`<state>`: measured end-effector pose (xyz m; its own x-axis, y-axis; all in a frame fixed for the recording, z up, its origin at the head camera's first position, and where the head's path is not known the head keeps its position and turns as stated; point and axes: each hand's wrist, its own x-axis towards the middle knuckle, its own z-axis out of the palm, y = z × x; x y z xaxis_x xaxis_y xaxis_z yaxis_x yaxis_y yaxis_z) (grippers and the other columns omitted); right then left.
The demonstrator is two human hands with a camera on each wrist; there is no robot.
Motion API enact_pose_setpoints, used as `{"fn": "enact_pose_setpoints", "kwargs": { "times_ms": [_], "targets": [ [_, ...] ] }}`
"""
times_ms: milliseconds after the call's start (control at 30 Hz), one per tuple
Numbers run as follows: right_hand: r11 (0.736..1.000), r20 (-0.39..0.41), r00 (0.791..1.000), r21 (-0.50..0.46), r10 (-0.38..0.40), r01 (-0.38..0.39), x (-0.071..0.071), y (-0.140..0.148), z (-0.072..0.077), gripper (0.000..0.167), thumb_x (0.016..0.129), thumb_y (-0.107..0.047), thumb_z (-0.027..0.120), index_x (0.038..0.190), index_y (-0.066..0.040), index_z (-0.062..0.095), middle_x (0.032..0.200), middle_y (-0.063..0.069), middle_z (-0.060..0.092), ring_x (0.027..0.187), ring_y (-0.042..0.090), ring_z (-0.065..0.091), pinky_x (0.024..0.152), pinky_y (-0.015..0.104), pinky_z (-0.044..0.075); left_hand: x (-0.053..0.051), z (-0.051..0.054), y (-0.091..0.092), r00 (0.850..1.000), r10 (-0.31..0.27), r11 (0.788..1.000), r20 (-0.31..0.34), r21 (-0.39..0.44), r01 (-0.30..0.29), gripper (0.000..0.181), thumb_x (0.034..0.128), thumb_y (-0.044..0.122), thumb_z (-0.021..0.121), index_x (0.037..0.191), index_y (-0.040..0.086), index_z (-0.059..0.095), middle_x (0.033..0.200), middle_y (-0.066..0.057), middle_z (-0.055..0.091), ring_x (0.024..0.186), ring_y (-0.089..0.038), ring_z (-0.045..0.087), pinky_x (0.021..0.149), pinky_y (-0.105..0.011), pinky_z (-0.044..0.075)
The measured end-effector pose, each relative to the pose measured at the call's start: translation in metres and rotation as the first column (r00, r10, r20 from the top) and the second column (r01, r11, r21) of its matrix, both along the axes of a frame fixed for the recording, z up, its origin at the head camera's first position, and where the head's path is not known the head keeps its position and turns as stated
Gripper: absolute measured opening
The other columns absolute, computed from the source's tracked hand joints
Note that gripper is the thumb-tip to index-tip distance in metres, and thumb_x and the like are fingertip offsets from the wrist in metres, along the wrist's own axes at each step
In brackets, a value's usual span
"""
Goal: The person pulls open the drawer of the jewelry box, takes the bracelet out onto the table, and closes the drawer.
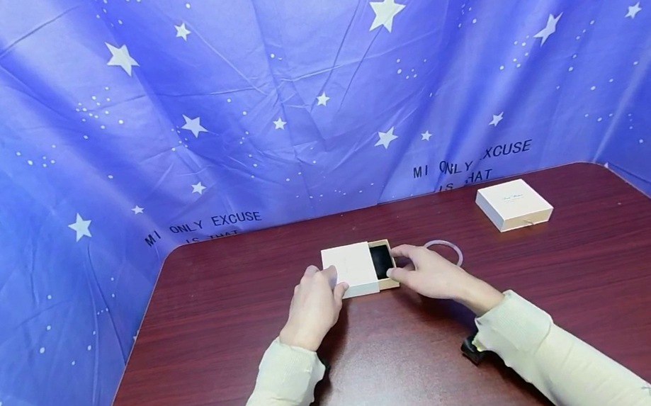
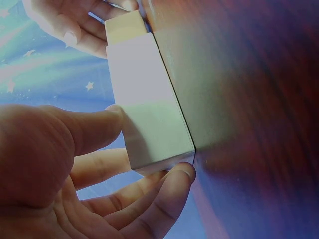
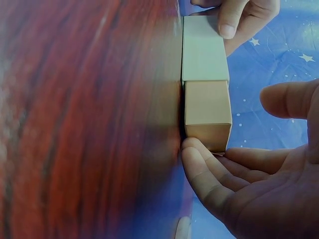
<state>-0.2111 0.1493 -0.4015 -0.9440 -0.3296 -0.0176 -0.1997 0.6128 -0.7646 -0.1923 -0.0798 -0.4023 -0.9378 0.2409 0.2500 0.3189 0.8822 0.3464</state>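
Observation:
A white box sleeve (image 1: 349, 269) lies on the table with a tan inner tray (image 3: 208, 103) partly out of its right side; something black (image 1: 381, 262) shows inside the tray. My left hand (image 1: 312, 306) grips the sleeve's left end, thumb on the near side and fingers at the end face in the left wrist view. My right hand (image 1: 434, 272) is at the tray's right end. In the right wrist view its fingertips touch the end face, the fingers are extended, and the thumb stands apart from the box.
A second white box (image 1: 514, 203) sits at the back right of the dark red table (image 1: 381, 380). Just behind the right hand lies a pale ring-shaped band (image 1: 453, 248). A blue curtain with stars hangs behind and beside the table.

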Motion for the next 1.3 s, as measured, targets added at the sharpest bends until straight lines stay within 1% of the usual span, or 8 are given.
{"fn": "enact_pose_setpoints", "kwargs": {
  "times_ms": [200,367,567,667,800,900,1033,1300],
  "targets": [
    [1.0,0.005,1.0,-0.005,0.0,0.0,0.0008,-0.001,0.0002,0.05,0.095,-0.021,0.057,0.134,0.007,0.045,0.085,0.008,0.064,0.069,0.015,0.058,0.068,0.033,0.048,-0.0001,0.0002,-0.0001,1.0,0.001,1.0,0.004,0.0,-0.001,0.016,0.0898,0.024,0.067,0.096,0.009,0.067,0.083,-0.01,0.054,0.07,-0.035,0.063,0.062,-0.044,0.051],
    [1.0,0.002,1.0,-0.004,-0.004,0.004,0.0012,-0.0013,0.0003,0.049,0.094,-0.021,0.057,0.134,0.006,0.046,0.085,0.006,0.064,0.07,0.014,0.058,0.068,0.032,0.047,0.0,0.0001,-0.0002,1.0,-0.006,1.0,0.001,0.003,0.006,0.015,0.0895,0.024,0.068,0.093,0.009,0.065,0.082,-0.01,0.054,0.069,-0.034,0.062,0.061,-0.043,0.051],
    [0.999,-0.007,1.0,-0.034,0.019,-0.019,0.0013,-0.0017,-0.0007,0.047,0.094,-0.018,0.057,0.132,0.008,0.047,0.08,0.009,0.063,0.065,0.016,0.058,0.062,0.032,0.047,-0.001,-0.0013,-0.0004,1.0,-0.009,1.0,-0.01,0.002,0.009,0.016,0.0895,0.024,0.067,0.094,0.009,0.066,0.083,-0.012,0.055,0.07,-0.037,0.063,0.061,-0.045,0.051],
    [1.0,-0.008,1.0,-0.026,0.017,-0.017,0.0012,-0.0018,-0.0012,0.049,0.094,-0.019,0.057,0.133,0.008,0.046,0.082,0.008,0.064,0.069,0.017,0.06,0.066,0.033,0.048,-0.0012,-0.0019,-0.0009,1.0,-0.01,1.0,-0.014,0.005,0.01,0.016,0.0895,0.024,0.067,0.094,0.008,0.066,0.082,-0.011,0.054,0.07,-0.037,0.063,0.061,-0.046,0.051],
    [1.0,-0.016,1.0,0.002,0.001,-0.001,0.0023,-0.0021,-0.0006,0.051,0.094,-0.021,0.058,0.134,0.008,0.045,0.093,0.008,0.066,0.079,0.015,0.062,0.075,0.035,0.049,-0.0011,-0.0021,-0.0011,1.0,-0.011,1.0,-0.013,0.005,0.011,0.014,0.0894,0.023,0.067,0.09,0.009,0.064,0.081,-0.01,0.053,0.069,-0.037,0.062,0.06,-0.045,0.05],
    [1.0,-0.023,1.0,0.01,-0.003,0.003,0.0035,-0.0025,0.0004,0.052,0.094,-0.022,0.058,0.134,0.008,0.045,0.101,0.011,0.065,0.086,0.015,0.063,0.079,0.037,0.049,-0.001,-0.0019,-0.0011,1.0,-0.011,1.0,-0.011,0.004,0.011,0.014,0.0895,0.024,0.067,0.09,0.009,0.064,0.081,-0.01,0.053,0.069,-0.037,0.062,0.06,-0.044,0.05],
    [1.0,-0.025,1.0,0.008,0.0,0.0,0.0038,-0.0028,0.001,0.051,0.094,-0.021,0.058,0.133,0.008,0.045,0.105,0.013,0.065,0.088,0.016,0.063,0.078,0.037,0.049,-0.001,-0.0018,-0.0011,1.0,-0.012,1.0,-0.008,0.003,0.012,0.015,0.0898,0.024,0.067,0.091,0.009,0.064,0.081,-0.01,0.053,0.068,-0.037,0.062,0.06,-0.044,0.05],
    [1.0,-0.006,1.0,-0.009,0.01,-0.01,0.0027,-0.0034,0.0012,0.051,0.094,-0.02,0.058,0.134,0.008,0.045,0.097,0.009,0.065,0.08,0.015,0.062,0.072,0.033,0.049,-0.0012,-0.002,-0.0009,1.0,-0.01,1.0,-0.007,-0.001,0.01,0.015,0.0899,0.024,0.067,0.089,0.01,0.063,0.081,-0.01,0.053,0.068,-0.037,0.062,0.059,-0.044,0.05]
  ]
}}
